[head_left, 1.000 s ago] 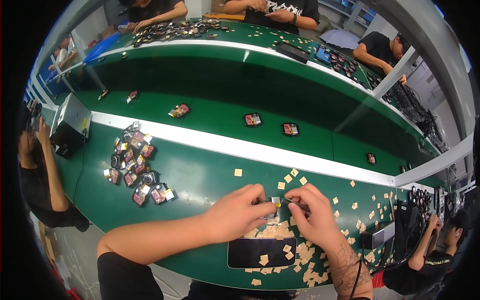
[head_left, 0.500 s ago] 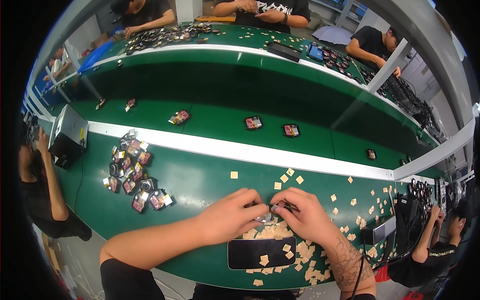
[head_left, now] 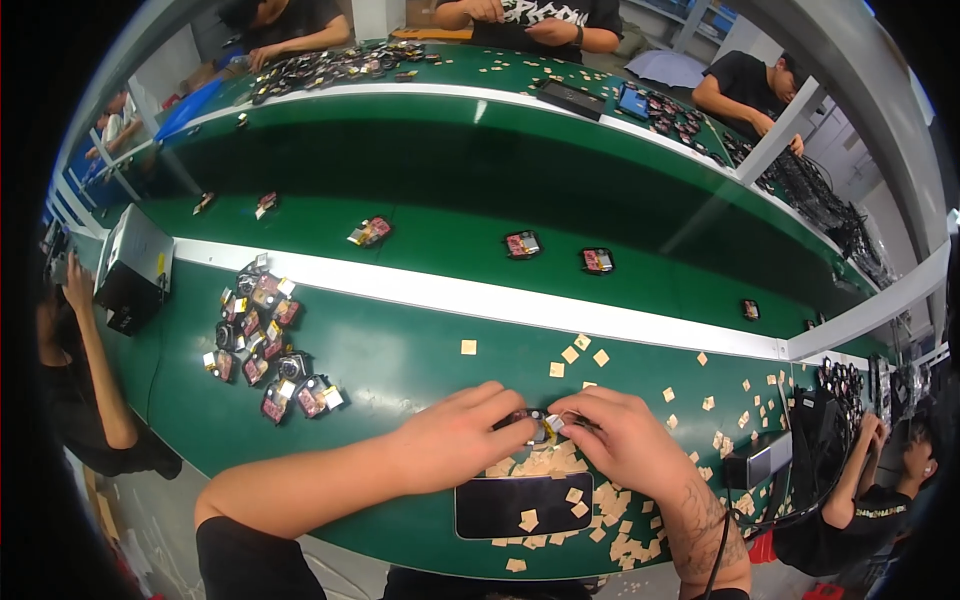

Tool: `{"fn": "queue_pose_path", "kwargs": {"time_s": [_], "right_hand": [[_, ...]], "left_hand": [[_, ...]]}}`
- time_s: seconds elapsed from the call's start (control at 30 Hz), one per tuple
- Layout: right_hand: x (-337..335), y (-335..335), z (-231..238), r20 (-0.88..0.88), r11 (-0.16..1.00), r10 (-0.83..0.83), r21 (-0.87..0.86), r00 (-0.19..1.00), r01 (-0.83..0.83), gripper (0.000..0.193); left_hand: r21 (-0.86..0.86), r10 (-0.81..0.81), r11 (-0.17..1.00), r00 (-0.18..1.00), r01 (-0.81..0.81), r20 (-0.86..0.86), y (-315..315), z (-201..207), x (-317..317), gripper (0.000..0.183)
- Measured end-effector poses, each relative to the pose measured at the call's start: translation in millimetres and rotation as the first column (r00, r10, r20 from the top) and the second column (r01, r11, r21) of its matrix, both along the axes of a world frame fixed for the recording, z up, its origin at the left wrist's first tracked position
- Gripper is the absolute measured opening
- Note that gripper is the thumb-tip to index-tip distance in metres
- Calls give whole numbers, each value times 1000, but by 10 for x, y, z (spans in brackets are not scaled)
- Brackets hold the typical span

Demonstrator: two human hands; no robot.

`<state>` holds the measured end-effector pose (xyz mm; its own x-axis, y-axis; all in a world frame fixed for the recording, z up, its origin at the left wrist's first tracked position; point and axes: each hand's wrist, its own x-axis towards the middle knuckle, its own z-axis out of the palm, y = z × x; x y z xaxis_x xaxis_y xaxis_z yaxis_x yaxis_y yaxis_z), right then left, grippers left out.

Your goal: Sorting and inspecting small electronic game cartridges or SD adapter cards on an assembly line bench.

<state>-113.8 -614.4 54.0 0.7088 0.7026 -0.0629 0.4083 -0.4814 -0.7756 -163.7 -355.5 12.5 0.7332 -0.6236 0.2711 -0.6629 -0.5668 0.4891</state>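
Between both hands, above the green bench, is a small electronic device [head_left: 541, 428] with a silver face and a white and yellow tab on its right side. My left hand [head_left: 478, 424] is closed around its left end, fingers bent over it. From the right, my right hand [head_left: 615, 430] pinches at the tab side; its fingertips partly hide a dark, slim part there. Small square cream pads [head_left: 548, 462] are heaped just below the hands. A black phone-like slab [head_left: 490, 510] lies nearest me, with a few pads on it.
Similar devices [head_left: 262, 325] are piled at left. Beyond a white rail [head_left: 450, 297], a green conveyor belt carries spaced devices [head_left: 598, 261]. A black box [head_left: 135, 270] stands far left. A dark block with a cable [head_left: 757, 460] sits at right among scattered pads. Other people work around the benches.
Devices on the belt have shifted slightly right. The device in my hands has turned, showing its white and yellow tab, and my right hand has moved slightly right.
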Motion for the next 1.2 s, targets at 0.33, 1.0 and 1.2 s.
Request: {"fn": "queue_pose_path", "kwargs": {"time_s": [0.33,1.0,1.2], "right_hand": [[-204,151,-144,228,997,-69,-7,971,73,25],[-263,283,-197,183,977,-211,20,960,210,18],[-261,259,-137,98,944,-315,136,944,301,18]], "left_hand": [[-48,15,999,1000,-16,-16,-35,-31,-2,30],[-162,110,979,992,-120,-69,-117,19,-58,46],[-179,106,977,993,-112,-43,-110,16,-74,48]]}}
